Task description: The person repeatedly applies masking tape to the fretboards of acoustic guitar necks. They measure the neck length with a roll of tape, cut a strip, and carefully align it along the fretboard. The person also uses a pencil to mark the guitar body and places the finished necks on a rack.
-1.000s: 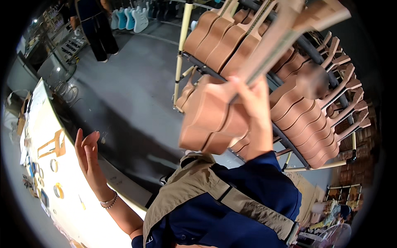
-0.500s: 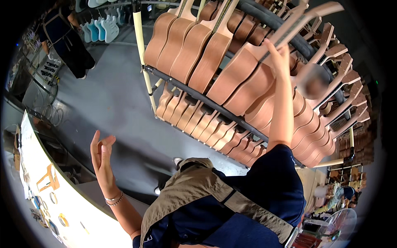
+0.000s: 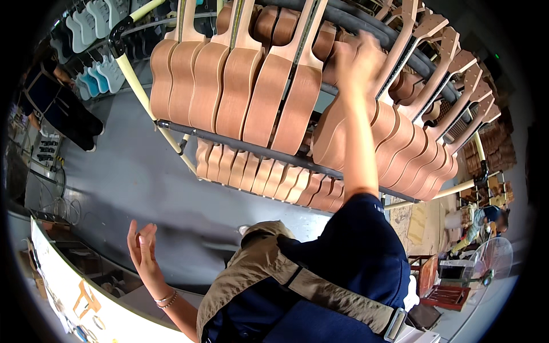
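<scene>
A tall rack (image 3: 171, 124) of dark rails and pale yellow tubing carries rows of unfinished wooden guitar bodies (image 3: 240, 86), necks pointing up. The right hand (image 3: 357, 57) is raised among their necks on the upper rail; blur hides whether its grip closes on one. Lower left, above the white surface (image 3: 63, 286), the left hand (image 3: 143, 246) hangs empty, fingers loosely spread.
</scene>
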{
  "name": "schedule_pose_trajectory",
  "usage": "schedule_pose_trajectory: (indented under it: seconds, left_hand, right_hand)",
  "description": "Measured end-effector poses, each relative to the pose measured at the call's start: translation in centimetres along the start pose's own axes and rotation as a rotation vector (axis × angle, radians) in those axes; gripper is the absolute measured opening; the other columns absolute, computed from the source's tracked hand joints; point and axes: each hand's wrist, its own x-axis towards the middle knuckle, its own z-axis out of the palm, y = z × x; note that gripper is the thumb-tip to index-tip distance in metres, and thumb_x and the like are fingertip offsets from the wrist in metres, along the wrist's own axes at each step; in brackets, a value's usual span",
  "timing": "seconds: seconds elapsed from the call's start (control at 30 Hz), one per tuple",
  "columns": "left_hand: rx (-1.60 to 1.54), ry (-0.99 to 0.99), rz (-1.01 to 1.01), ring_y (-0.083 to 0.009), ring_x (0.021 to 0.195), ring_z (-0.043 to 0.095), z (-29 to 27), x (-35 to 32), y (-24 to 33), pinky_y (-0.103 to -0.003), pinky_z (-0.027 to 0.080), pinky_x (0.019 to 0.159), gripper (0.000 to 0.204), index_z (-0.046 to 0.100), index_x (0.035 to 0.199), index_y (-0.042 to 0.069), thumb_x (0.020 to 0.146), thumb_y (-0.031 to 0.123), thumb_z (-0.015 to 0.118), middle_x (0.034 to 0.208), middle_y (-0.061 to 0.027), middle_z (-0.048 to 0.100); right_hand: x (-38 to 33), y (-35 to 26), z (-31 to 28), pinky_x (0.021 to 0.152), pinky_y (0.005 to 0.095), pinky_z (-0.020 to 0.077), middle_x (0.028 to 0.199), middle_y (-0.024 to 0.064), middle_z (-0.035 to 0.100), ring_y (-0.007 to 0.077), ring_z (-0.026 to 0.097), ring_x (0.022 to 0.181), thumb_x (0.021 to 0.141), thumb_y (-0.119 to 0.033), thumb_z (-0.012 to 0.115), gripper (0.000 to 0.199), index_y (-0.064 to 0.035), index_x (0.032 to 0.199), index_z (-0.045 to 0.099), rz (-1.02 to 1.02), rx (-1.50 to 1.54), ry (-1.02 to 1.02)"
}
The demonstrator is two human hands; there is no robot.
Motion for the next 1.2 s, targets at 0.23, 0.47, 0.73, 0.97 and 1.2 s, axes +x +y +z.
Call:
schedule_pose_trajectory:
  seconds: [0.23,0.47,0.73,0.97,1.2]
  left_hand:
    - [-0.141,-0.109,-0.124,-0.0226,0.106,0.059,0.3,1.3,-1.5,-0.035,0.042,0.097,0.043,0.041,0.133,0.0,0.097,0.021,0.048,0.106,-0.0111,0.061]
    - [-0.124,-0.261,-0.086,-0.0158,0.102,0.056,-1.7,0.9,-1.9,-0.028,0.041,0.091,0.042,0.041,0.131,-0.002,0.095,0.017,0.051,0.104,-0.0099,0.062]
    - [-0.191,-0.267,-0.061,-0.0169,0.105,0.056,-5.8,-3.9,-4.2,-0.031,0.042,0.094,0.039,0.045,0.128,0.001,0.094,0.017,0.055,0.108,-0.01,0.06]
    - [0.221,-0.349,0.34,-0.0298,0.114,0.051,-6.1,-8.6,-2.2,-0.037,0.043,0.095,0.046,0.047,0.133,0.016,0.089,0.02,0.059,0.122,-0.0153,0.05]
    - [0.785,0.514,0.594,-0.043,0.114,0.049,-12.1,-13.2,-3.6,-0.049,0.043,0.093,0.073,0.043,0.129,0.01,0.066,0.02,0.076,0.138,-0.0307,0.033]
  right_hand:
    - [-1.9,16.9,-3.9,0.094,0.0301,0.0371,0.117,0.0116,0.056,0.0196,0.05,0.109,0.091,-0.038,0.058,0.051,0.002,0.123,0.052,0.597,0.593,-0.509]
    - [-1.4,10.6,-9.4,0.107,0.0356,0.026,0.141,0.0238,0.03,0.0285,0.031,0.13,0.092,-0.041,0.053,0.064,0.0061,0.134,0.039,0.556,0.275,-0.511]
    - [-1.4,-11.8,-19.3,0.089,0.0378,0.0421,0.115,0.0251,0.054,0.0306,0.054,0.101,0.095,-0.027,0.054,0.047,0.0089,0.123,0.041,0.338,0.362,-0.601]
    - [-6.9,-32.2,-18.8,0.101,0.0355,0.0332,0.128,0.0264,0.045,0.0309,0.046,0.116,0.093,-0.026,0.056,0.056,0.0116,0.129,0.037,0.443,0.886,-0.872]
    - [-9.4,-50.9,-23.2,0.074,0.0397,0.0464,0.088,0.0288,0.06,0.042,0.061,0.084,0.092,-0.031,0.056,0.052,0.0131,0.113,0.039,0.103,1.311,-0.962]
